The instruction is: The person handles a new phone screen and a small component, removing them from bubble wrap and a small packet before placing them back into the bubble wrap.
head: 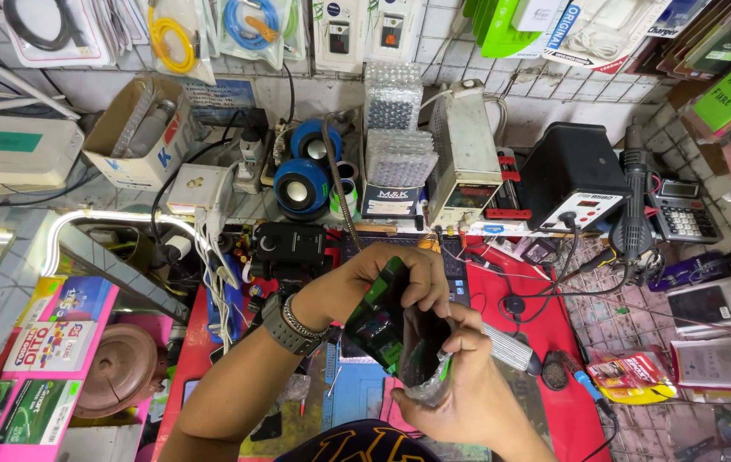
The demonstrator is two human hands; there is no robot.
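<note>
My left hand, with a watch and bracelet on its wrist, grips a small black and green box from above, tilted over the bench. My right hand holds a bubble-wrap pouch with a dark flat item in it, pressed against the box's right side. Both hands meet above the red work mat and a blue mat below them.
A black soldering station, hot-air handle, bench power supply, blue speakers, calculator, bubble-wrap stacks and cables crowd the back. A microscope base stands just behind my hands. Pink boxes sit left.
</note>
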